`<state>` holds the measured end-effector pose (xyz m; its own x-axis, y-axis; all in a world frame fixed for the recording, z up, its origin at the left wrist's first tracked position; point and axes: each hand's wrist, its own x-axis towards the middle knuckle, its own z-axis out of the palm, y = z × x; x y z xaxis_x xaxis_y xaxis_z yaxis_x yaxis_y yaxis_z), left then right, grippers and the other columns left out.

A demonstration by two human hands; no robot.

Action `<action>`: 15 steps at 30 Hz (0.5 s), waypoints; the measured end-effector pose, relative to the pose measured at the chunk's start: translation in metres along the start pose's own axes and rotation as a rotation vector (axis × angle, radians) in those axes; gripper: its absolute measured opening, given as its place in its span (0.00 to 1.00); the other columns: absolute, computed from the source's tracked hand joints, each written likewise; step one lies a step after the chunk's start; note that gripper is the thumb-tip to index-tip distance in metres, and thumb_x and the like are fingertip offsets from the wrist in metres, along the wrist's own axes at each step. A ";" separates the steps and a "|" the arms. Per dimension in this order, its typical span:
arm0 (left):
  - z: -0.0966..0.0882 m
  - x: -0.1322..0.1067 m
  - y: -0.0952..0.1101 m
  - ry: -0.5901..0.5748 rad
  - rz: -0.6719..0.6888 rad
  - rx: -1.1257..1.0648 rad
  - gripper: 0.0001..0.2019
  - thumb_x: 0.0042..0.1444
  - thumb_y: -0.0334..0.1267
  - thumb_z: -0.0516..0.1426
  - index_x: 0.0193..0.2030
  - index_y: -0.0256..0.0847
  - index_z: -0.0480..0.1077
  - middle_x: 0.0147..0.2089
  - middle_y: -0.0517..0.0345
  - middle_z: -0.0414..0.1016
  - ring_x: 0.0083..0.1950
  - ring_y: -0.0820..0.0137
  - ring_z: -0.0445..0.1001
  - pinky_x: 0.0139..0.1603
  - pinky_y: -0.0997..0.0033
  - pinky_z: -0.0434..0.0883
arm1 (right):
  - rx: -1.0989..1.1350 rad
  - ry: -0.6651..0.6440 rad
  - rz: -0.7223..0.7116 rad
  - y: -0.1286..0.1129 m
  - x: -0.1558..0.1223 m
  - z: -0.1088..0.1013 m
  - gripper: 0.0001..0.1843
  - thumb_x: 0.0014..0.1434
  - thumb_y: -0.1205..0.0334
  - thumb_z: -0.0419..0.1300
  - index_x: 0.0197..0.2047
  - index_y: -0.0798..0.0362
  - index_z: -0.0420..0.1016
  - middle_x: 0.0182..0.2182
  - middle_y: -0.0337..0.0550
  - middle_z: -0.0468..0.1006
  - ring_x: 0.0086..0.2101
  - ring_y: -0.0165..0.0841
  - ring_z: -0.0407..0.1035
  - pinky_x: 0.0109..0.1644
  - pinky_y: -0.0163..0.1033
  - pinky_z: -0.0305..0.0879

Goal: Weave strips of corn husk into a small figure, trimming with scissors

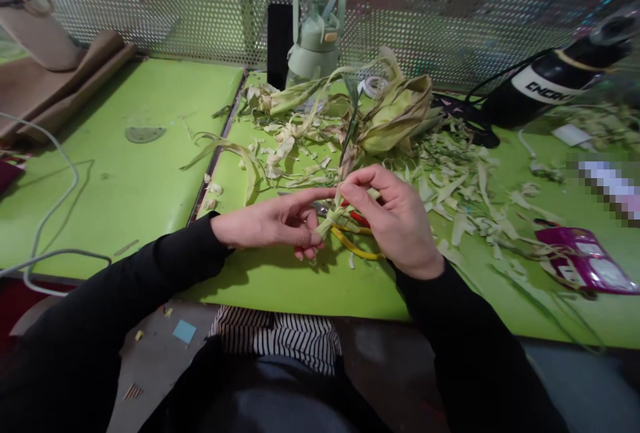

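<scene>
My left hand (280, 223) and my right hand (395, 219) meet over the green table (125, 186), both pinching a bundle of pale corn husk strips (333, 216). The left forefinger points out straight along the bundle while its other fingers curl under it. My right hand's fingers close around the bundle's upper end. From there a stalk rises to a large husk cluster (395, 116). Under my hands lie yellow-handled pliers or scissors (355, 246) with a red part beside them.
Husk scraps (450, 186) litter the table's middle and right. A pale green bottle (315, 26) stands at the back by the perforated screen. A black bottle (555, 79) lies at the right, a purple packet (585, 263) near the front right, a white cable (50, 219) at the left.
</scene>
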<state>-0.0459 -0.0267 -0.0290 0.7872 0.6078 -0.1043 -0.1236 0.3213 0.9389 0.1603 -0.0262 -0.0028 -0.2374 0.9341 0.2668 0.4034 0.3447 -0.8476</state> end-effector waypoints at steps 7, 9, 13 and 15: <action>0.010 0.006 -0.006 0.028 -0.083 -0.025 0.27 0.57 0.35 0.64 0.61 0.39 0.61 0.38 0.55 0.77 0.37 0.70 0.79 0.43 0.65 0.76 | -0.001 -0.099 -0.002 0.005 0.000 0.007 0.06 0.62 0.59 0.62 0.34 0.51 0.71 0.30 0.37 0.72 0.30 0.28 0.65 0.30 0.33 0.60; 0.014 0.007 -0.007 0.055 -0.066 -0.022 0.19 0.60 0.41 0.61 0.54 0.37 0.64 0.41 0.51 0.78 0.38 0.70 0.79 0.44 0.64 0.76 | 0.091 -0.126 0.041 0.007 0.000 0.008 0.08 0.61 0.56 0.63 0.38 0.50 0.70 0.28 0.35 0.70 0.27 0.27 0.64 0.28 0.33 0.60; 0.017 0.006 -0.005 0.157 0.072 0.030 0.14 0.65 0.46 0.55 0.42 0.35 0.66 0.38 0.50 0.78 0.38 0.72 0.77 0.46 0.66 0.75 | 0.186 -0.185 0.084 0.008 0.000 0.005 0.15 0.62 0.48 0.60 0.35 0.50 0.66 0.24 0.33 0.67 0.24 0.26 0.61 0.27 0.34 0.57; 0.018 0.005 -0.003 0.196 0.123 0.096 0.14 0.67 0.45 0.52 0.40 0.34 0.67 0.36 0.52 0.76 0.37 0.72 0.76 0.46 0.67 0.74 | 0.096 -0.230 0.048 0.008 0.001 0.004 0.17 0.64 0.50 0.59 0.29 0.51 0.65 0.23 0.33 0.65 0.24 0.26 0.59 0.28 0.35 0.56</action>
<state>-0.0306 -0.0376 -0.0267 0.6362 0.7705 -0.0404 -0.1456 0.1713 0.9744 0.1598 -0.0232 -0.0110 -0.4194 0.8994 0.1232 0.3361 0.2799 -0.8993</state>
